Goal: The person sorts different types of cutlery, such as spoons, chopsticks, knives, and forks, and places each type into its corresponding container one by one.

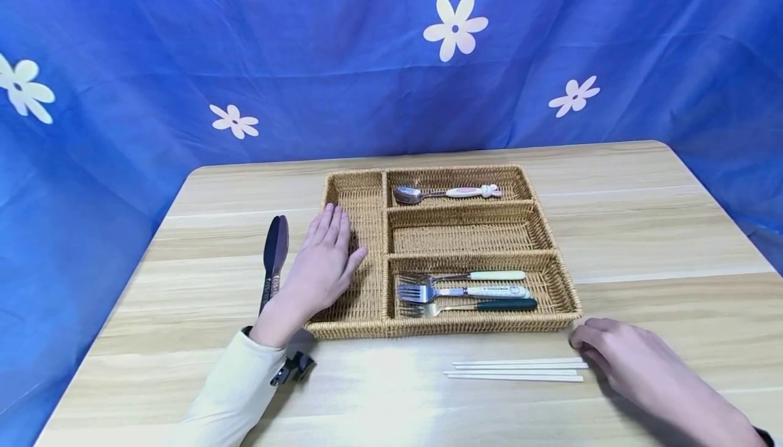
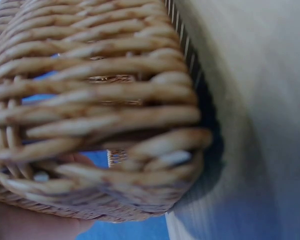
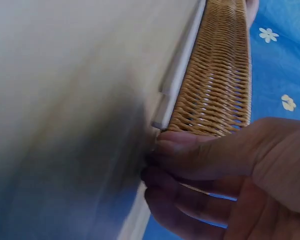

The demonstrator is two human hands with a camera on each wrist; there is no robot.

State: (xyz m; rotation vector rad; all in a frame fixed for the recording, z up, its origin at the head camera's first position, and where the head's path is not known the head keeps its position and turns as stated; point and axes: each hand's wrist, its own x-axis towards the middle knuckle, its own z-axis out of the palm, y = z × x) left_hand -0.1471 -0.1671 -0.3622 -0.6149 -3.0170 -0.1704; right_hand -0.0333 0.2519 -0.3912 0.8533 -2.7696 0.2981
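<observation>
Spanning the left basket rim [image 1: 325, 192], left hand [image 1: 321, 263] lies straight-fingered — right hand [image 1: 636, 362], loosely curled, beside the chopsticks' [image 1: 516, 378] ends.

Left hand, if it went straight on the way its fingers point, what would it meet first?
Most likely the far wall of the wicker tray, at the end of the left compartment. The left hand's height is hard to judge, so it might pass above that wall.

We lose the lower ends of the dark utensils [image 1: 270, 250] behind the left arm [image 1: 235, 379]; the left wrist view crops the basket [image 2: 150, 92].
</observation>
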